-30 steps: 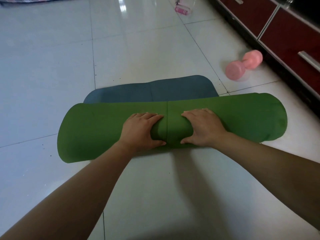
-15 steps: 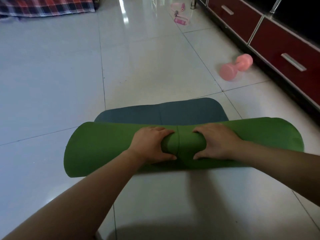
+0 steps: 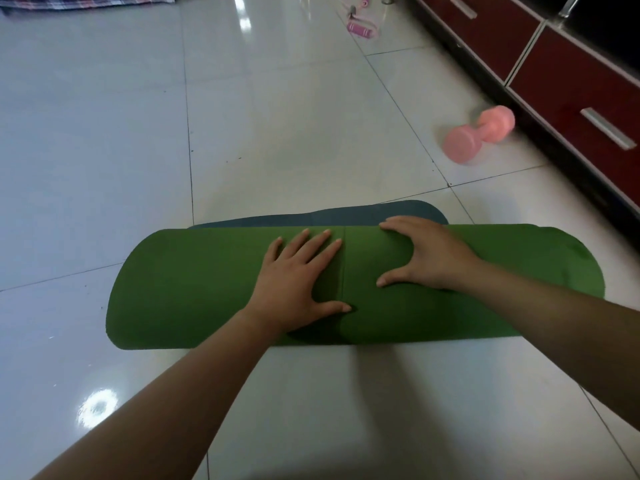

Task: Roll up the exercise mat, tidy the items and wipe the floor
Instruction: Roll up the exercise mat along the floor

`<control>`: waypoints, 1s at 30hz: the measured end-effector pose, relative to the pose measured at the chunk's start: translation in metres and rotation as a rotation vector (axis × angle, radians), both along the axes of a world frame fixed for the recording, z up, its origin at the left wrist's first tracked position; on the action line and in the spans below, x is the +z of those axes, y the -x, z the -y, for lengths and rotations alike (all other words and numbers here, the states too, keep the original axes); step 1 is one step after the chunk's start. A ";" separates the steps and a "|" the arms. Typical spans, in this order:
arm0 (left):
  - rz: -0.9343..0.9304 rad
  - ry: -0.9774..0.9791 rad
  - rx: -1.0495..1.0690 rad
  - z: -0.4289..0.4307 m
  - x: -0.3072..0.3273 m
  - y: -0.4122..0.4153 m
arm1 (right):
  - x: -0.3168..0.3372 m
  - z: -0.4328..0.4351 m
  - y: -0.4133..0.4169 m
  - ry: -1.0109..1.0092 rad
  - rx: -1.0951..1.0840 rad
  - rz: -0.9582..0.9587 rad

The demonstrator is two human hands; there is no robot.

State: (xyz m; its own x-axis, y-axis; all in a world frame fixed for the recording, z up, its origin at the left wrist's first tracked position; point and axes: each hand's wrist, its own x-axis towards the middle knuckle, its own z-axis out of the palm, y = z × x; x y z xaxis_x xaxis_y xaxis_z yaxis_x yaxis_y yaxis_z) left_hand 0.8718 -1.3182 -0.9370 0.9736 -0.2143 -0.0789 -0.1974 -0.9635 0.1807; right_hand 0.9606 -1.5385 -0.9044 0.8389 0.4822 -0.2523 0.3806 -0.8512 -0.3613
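head view: we look down over both forearms.
mat: our green mat (image 3: pixel 207 289) lies almost fully rolled across the floor, with a short dark blue strip (image 3: pixel 346 216) still flat behind it.
left hand: our left hand (image 3: pixel 298 282) presses flat on the roll, fingers spread.
right hand: our right hand (image 3: pixel 426 254) rests spread over the top, gripping nothing.
floor: glossy pale tiles (image 3: pixel 104 133) with thin dark joints and glare spots.
room: red drawers (image 3: pixel 571 81) line the right side, with a pink dumbbell (image 3: pixel 479 135) near them. a pink handle (image 3: pixel 360 27) and plaid cloth (image 3: pixel 86 1) lie far off.
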 end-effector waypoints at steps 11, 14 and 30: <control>-0.026 0.061 0.071 -0.008 -0.007 -0.042 | -0.016 -0.005 0.013 0.144 0.073 0.132; 0.021 0.100 0.087 -0.004 -0.005 -0.042 | -0.018 -0.005 0.002 0.155 0.082 0.120; -0.092 0.046 -0.022 -0.014 -0.003 -0.066 | -0.023 -0.004 -0.002 0.127 0.182 0.135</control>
